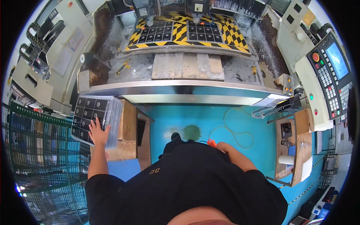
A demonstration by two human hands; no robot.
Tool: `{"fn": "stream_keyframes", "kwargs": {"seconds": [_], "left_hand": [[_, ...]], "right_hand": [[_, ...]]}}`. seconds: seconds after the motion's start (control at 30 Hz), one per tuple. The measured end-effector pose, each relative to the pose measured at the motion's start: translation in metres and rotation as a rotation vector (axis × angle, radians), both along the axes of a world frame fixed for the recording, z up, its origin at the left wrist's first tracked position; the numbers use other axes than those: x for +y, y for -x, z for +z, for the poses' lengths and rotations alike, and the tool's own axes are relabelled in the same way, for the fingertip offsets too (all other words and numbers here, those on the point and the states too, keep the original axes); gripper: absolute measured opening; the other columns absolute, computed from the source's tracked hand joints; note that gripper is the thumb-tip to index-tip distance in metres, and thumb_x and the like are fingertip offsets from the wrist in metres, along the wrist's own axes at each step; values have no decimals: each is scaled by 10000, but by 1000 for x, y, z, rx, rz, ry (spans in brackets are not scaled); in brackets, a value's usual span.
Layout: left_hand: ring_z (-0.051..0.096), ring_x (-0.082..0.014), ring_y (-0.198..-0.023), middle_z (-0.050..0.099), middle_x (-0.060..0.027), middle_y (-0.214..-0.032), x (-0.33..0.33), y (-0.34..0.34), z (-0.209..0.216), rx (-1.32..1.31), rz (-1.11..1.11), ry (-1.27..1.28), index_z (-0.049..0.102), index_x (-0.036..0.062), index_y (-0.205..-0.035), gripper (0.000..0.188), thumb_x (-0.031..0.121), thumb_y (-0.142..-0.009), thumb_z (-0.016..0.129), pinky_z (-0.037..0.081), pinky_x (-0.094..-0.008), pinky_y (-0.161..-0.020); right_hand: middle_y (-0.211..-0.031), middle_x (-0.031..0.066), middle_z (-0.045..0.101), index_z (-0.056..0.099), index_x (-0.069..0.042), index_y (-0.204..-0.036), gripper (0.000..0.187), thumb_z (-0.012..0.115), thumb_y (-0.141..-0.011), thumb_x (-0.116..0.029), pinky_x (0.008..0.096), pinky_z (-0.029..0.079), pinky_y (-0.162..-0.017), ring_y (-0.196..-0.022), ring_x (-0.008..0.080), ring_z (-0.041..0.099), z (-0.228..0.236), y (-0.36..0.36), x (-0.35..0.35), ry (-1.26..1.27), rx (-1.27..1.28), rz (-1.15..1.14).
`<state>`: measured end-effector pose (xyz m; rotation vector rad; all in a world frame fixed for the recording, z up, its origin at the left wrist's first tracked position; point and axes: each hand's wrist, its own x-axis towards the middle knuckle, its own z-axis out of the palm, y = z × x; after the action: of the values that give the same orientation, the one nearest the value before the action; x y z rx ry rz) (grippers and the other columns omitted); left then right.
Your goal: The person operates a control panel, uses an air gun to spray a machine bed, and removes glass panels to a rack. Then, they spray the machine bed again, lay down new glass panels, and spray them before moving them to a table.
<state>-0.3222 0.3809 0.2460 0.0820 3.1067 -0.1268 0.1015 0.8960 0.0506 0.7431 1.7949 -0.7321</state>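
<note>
On my left, the black square pieces (86, 113) lie in rows at the wooden bench (127, 123); my left hand (98, 135) is spread on them, best kept light and level. My right hand (222, 146) meets an orange-red piece (212, 143); its grip, half hidden, I cannot tell.

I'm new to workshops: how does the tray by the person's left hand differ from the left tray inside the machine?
The near tray is under the left hand; the machine tray is untouched. The near tray looks bigger here than the machine tray. Both hold black pieces in rows.
</note>
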Motion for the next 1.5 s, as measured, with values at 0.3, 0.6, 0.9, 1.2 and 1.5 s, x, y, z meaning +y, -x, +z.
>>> {"fn": "stream_keyframes", "kwargs": {"seconds": [0.3, 0.6, 0.9, 1.2, 1.5], "left_hand": [[143, -341, -1526, 181, -122, -1655, 3, -4, 8, -1, 30, -16, 222, 255, -1591, 947, 606, -814, 631, 156, -552, -1203], [137, -327, -1529, 162, -108, -1662, 10, -3, 10, -6, 30, -11, 206, 253, -1594, 955, 613, -818, 630, 141, -530, -1212], [136, -317, -1531, 164, -100, -1662, 11, -3, 11, -16, 57, -17, 205, 213, -1595, 979, 616, -813, 633, 138, -520, -1216], [135, -306, -1533, 169, -99, -1661, 15, -3, 15, -18, 63, -21, 218, 220, -1592, 965, 602, -814, 643, 127, -512, -1220], [132, -306, -1533, 175, -95, -1660, 13, -4, 14, -7, 63, -31, 230, 224, -1589, 949, 588, -819, 647, 121, -510, -1221]], "right_hand": [[-937, 213, 716, 740, -45, -972, 565, 670, -796, -577, 440, 539, -828, -912, 372, 702, -47, -85, 23, -97, 207, -11], [-965, 216, 716, 742, -55, -981, 564, 684, -771, -576, 445, 538, -839, -946, 382, 694, -83, -79, 5, -75, 300, -65], [-989, 218, 716, 743, -65, -988, 566, 696, -748, -575, 449, 537, -848, -975, 391, 687, -88, -64, 26, -84, 356, -122], [-1110, 215, 693, 710, -113, -1134, 586, 726, -729, -535, 441, 526, -893, -1060, 391, 656, -86, -66, 38, -133, 262, -96], [-1126, 210, 688, 679, -122, -1187, 546, 715, -775, -478, 456, 525, -883, -1055, 397, 650, -40, -60, 27, -45, 476, -38]]}}
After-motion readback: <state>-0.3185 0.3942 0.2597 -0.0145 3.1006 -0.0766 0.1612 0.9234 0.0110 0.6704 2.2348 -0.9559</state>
